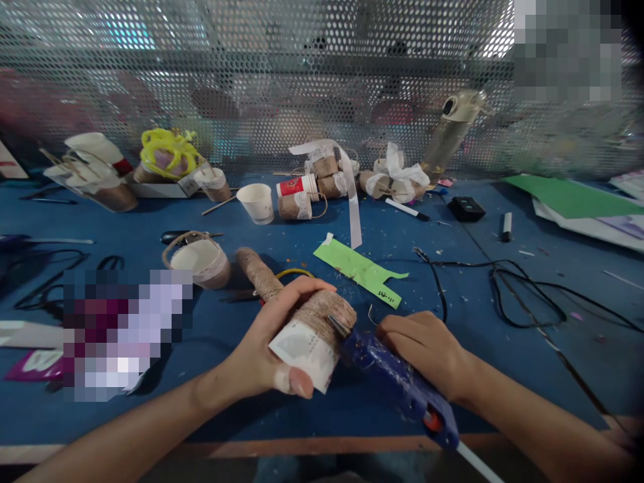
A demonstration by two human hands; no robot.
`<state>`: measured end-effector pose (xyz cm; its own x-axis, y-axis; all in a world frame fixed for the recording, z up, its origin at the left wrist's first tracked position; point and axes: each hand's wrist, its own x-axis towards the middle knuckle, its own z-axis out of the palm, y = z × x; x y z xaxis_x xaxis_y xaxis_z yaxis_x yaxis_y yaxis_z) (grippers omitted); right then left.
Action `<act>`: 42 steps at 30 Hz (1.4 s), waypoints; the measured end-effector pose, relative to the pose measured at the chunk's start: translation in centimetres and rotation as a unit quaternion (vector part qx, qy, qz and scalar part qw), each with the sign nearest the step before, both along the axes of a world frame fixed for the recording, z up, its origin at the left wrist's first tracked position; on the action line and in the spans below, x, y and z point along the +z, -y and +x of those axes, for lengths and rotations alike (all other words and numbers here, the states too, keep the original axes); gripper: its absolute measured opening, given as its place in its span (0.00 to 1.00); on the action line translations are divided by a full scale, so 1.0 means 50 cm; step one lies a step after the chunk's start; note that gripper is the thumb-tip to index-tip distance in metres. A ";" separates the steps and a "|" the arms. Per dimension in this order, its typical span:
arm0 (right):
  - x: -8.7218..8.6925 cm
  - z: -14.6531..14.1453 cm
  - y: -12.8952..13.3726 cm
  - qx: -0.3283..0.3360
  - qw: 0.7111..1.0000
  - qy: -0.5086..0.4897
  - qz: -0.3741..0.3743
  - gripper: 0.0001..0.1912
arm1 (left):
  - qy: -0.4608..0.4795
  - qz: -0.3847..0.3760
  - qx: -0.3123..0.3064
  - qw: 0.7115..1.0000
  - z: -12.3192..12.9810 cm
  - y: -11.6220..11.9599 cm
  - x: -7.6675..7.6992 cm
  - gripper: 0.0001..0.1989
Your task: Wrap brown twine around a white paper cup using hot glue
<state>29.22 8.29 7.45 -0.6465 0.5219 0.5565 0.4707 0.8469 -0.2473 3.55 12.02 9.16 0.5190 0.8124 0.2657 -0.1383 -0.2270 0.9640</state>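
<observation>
My left hand [259, 352] is closed around a white paper cup [304, 349] tilted on its side, with the thumb on the near side. Brown twine [325, 312] is wound over part of the cup's wall. A blue glue gun [395, 376] is in my right hand [422, 345], whose fingers curl behind its body. The metal nozzle is at the twine on the cup; I cannot tell whether it touches. From the gun's rear sticks a white glue stick [477, 463]. Just beyond my left hand lies a roll of twine [257, 272].
A green paper strip [357, 268] lies beyond the cup. Black cable [508, 295] loops at right. A twine-handled cup [201, 263] stands left; a plain white cup [255, 202] and lace-trimmed cups [296, 205] are farther back. A bottle [450, 134] leans against the perforated metal screen [302, 74].
</observation>
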 end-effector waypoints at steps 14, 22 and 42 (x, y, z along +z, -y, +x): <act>0.002 0.006 0.001 -0.002 1.000 0.004 0.012 0.22 | -0.037 0.032 0.008 0.999 -0.004 -0.004 0.007 0.45; 0.001 0.005 -0.003 0.001 1.000 -0.011 -0.007 0.19 | -0.058 0.060 0.023 0.996 -0.006 -0.007 0.001 0.45; 0.003 0.023 -0.021 -0.119 0.991 -0.054 -0.037 0.07 | 0.033 -0.028 0.038 0.998 -0.011 -0.010 -0.026 0.47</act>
